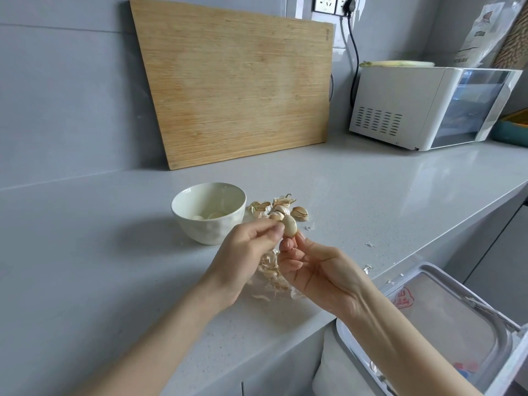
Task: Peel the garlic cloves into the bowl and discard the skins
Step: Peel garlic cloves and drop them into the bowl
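A pale garlic clove [290, 225] is held above the counter between both hands. My left hand [245, 252] pinches its left side with thumb and fingertips. My right hand [308, 267] holds its lower end, fingers curled, palm up. Just to the left stands a cream bowl [185, 221] with peeled cloves in its bottom. Unpeeled cloves [281, 210] lie in a small heap behind the hands. Loose skins [271, 278] are piled on the counter under my hands.
A wooden cutting board [237, 81] leans on the wall behind. A white appliance [423, 107] stands at the back right. An open lined bin [445, 324] sits below the counter edge at lower right. Skin flakes [368, 267] lie near that edge.
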Demonstrator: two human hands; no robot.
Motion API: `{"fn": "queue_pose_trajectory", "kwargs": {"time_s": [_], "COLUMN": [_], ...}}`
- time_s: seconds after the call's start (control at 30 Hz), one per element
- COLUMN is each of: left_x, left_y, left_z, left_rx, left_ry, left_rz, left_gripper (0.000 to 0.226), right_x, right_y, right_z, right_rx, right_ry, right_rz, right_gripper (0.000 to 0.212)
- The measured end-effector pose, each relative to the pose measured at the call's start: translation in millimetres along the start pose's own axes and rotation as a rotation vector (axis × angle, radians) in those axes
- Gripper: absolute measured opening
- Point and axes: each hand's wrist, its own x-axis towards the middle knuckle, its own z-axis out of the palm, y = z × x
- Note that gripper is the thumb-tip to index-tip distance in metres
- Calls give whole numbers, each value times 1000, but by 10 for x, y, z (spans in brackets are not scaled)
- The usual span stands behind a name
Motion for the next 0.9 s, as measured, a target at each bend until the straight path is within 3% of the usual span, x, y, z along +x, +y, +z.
{"fn": "queue_pose_trajectory", "kwargs": {"time_s": [0.1,0.2,0.33,0.6,0.73,0.9], "left_x": [-13,-4,4,-12,-17,-17], "left_y": [25,35,21,-2,-20,-40], "left_z": [44,53,50,26,16,22], "left_rx": [-186,-218,-106,251,374,460], "left_ry": [-16,21,58,121,165,187], "left_rz": [-26,-9,53,190,269,329], "left_gripper": [22,25,24,23,18,20], "right_x": [12,27,4,-37,-26,-24], "right_y": [0,-8,-50,-43,-45,-6], "right_z": [7,-23,-93,16,-17,-21], "right_rx": [-35,-206,-510,-987,-1237,-1328], "right_ry": [-29,18,194,268,275,334], "right_rz": [-7,-80,-351,-719,-792,-831], "right_gripper": [20,14,9,13,20,21]}}
